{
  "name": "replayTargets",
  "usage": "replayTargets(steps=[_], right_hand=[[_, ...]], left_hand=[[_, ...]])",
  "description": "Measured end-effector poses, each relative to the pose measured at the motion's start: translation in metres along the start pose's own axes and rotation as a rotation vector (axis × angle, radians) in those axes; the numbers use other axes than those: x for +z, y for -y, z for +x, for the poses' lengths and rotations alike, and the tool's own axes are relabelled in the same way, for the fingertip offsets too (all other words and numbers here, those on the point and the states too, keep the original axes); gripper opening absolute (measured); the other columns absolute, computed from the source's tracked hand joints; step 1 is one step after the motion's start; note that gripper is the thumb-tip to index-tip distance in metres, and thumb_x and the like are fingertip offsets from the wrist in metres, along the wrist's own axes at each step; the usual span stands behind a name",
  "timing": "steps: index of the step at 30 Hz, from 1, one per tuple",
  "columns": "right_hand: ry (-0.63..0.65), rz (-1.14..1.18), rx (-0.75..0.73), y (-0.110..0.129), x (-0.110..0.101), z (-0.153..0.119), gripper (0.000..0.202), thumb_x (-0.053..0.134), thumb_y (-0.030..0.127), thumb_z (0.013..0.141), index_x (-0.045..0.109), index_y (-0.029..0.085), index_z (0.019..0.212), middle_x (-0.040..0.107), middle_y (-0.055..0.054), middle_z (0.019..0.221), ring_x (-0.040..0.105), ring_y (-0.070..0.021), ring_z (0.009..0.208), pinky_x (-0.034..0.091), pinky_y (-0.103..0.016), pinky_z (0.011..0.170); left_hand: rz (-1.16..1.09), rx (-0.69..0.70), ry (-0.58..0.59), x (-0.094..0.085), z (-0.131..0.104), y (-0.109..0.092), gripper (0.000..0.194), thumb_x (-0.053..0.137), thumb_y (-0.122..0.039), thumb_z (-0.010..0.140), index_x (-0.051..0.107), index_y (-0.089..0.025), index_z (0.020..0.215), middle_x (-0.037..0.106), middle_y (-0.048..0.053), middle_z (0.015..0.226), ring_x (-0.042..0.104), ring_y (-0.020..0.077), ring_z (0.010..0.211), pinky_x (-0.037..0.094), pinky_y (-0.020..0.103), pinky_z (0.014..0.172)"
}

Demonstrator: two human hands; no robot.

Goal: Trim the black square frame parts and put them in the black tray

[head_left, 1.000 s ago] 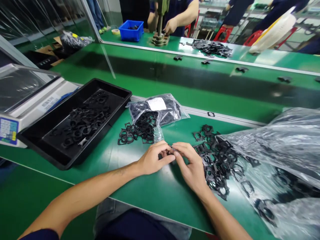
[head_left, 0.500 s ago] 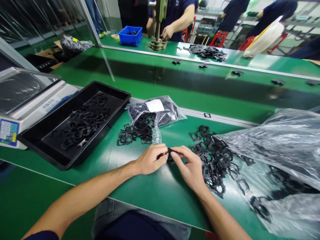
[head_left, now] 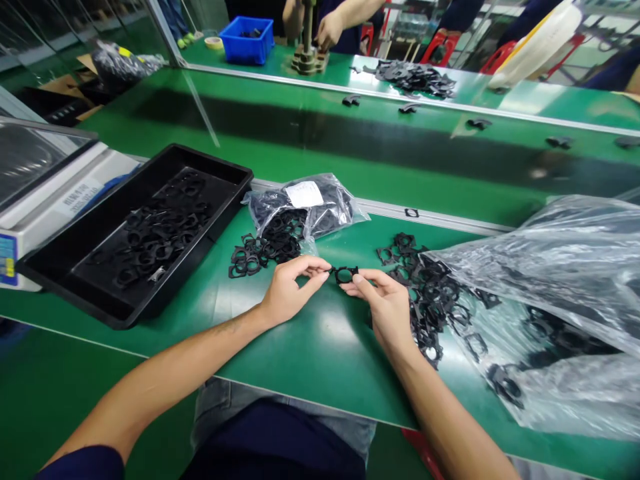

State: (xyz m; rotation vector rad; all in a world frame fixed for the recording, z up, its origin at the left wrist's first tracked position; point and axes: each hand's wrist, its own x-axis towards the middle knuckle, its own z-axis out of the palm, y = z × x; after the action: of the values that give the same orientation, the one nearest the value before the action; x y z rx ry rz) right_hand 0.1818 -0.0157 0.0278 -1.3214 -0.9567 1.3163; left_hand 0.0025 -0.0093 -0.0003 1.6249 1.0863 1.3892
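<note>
A black plastic ring part (head_left: 345, 275) with a round opening is held up between my hands, above the green table. My right hand (head_left: 387, 300) pinches its right edge between thumb and fingers. At its left end, the fingertips of my left hand (head_left: 290, 287) close on a small dark bit; whether that bit is a tab of the same part or a separate piece I cannot tell. Beside my right hand spreads a pile of similar black parts (head_left: 440, 287). Beyond my left hand lies a smaller heap of ring parts (head_left: 247, 257), by a labelled clear plastic bag (head_left: 333, 210).
On the left, a black tray (head_left: 135, 310) holds many parts, beside a scale (head_left: 60, 193). A large clear bag (head_left: 565, 247) covers the right side. One ring part (head_left: 411, 213) lies on the metal rail. Across the belt (head_left: 280, 143), a co-worker's hand (head_left: 330, 30) is at a press.
My hands have drawn slightly apart and up, and the ring part between them now shows its round opening. The view has tilted down a little.
</note>
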Motion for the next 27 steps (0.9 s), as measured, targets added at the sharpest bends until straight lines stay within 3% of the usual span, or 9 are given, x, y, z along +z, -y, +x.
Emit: replayTargets(steps=[10, 18, 27], right_hand=[[0.054, -0.131, -0.028, 0.002, 0.001, 0.003, 0.046, 0.088, 0.057, 0.062, 0.073, 0.018, 0.081, 0.075, -0.004, 0.069, 0.077, -0.0243, 0.068, 0.064, -0.035, 0.071], [0.168, -0.136, 0.005, 0.003, -0.002, 0.006, 0.048, 0.091, 0.058, 0.058, 0.075, 0.019, 0.081, 0.078, -0.007, 0.067, 0.077, -0.0243, 0.065, 0.064, -0.033, 0.068], [0.071, -0.127, -0.065, 0.001, 0.002, 0.005, 0.043, 0.091, 0.054, 0.059, 0.076, 0.019, 0.079, 0.076, -0.005, 0.066, 0.075, -0.0239, 0.060, 0.065, -0.035, 0.064]], left_hand=[[0.102, 0.199, -0.020, 0.000, 0.005, -0.008, 0.007, 0.070, -0.023, 0.089, 0.073, -0.016, 0.090, 0.075, 0.003, 0.079, 0.069, 0.0115, 0.069, 0.057, 0.022, 0.067], [0.246, 0.273, -0.010, -0.004, 0.015, -0.001, 0.021, 0.059, -0.029, 0.096, 0.074, -0.016, 0.088, 0.072, 0.006, 0.085, 0.066, 0.0143, 0.072, 0.058, 0.028, 0.070], [0.260, 0.288, 0.044, -0.004, 0.008, -0.002, 0.013, 0.063, -0.027, 0.094, 0.072, -0.018, 0.091, 0.071, 0.006, 0.087, 0.065, 0.0139, 0.074, 0.055, 0.029, 0.072]])
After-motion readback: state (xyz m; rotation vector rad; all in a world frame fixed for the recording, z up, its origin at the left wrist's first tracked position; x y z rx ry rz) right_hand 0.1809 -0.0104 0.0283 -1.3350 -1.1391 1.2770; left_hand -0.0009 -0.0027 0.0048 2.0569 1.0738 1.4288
